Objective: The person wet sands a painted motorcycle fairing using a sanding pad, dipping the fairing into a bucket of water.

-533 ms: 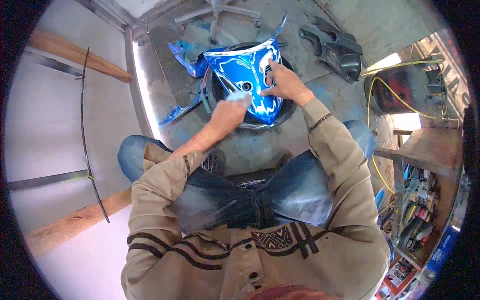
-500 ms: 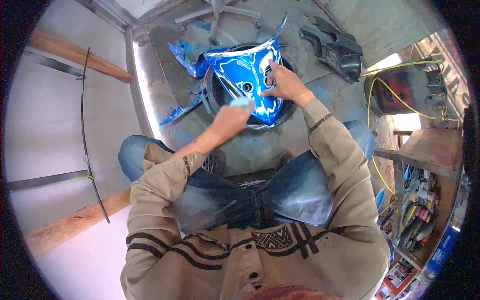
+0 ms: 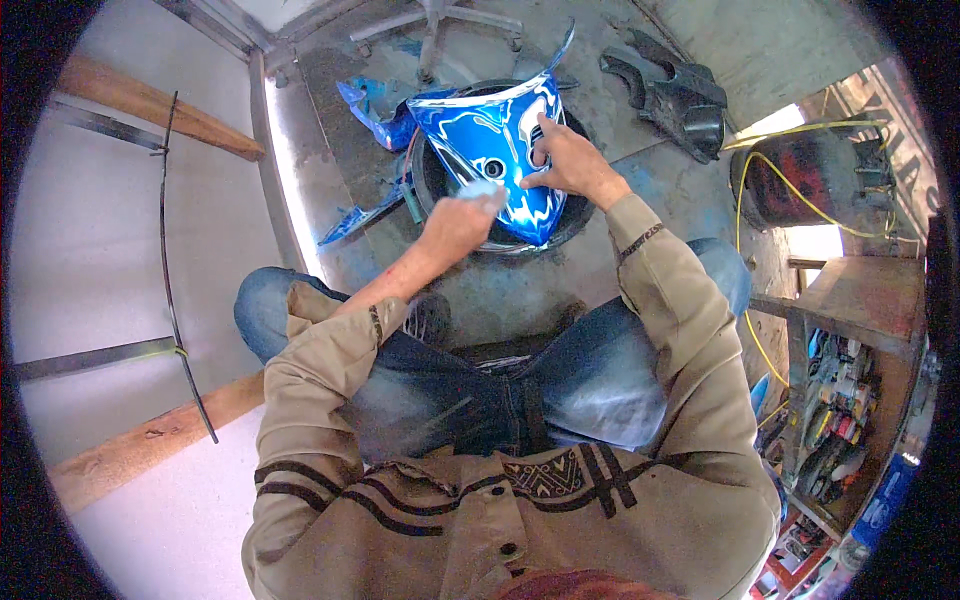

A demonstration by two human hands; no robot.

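Note:
A glossy blue and white vehicle fairing panel (image 3: 480, 135) with a round hole lies on a black ring (image 3: 580, 215), which looks like a tyre. My left hand (image 3: 458, 228) is closed round a small light blue pad (image 3: 482, 192) at the panel's lower left. Blur hides whether the pad is cloth or sponge. On the panel's right side, my right hand (image 3: 578, 167) grips it beside an opening, thumb and fingers bent over the surface.
More blue panel pieces (image 3: 375, 125) lie left of the ring. A black moulded part (image 3: 670, 95) is on the floor at right. Beyond stands a wheeled chair base (image 3: 432, 35). A yellow hose (image 3: 800, 195) and a shelf of tools (image 3: 835, 420) are to my right.
My left hand has shifted slightly left and up with the pad. My right hand keeps its place on the panel.

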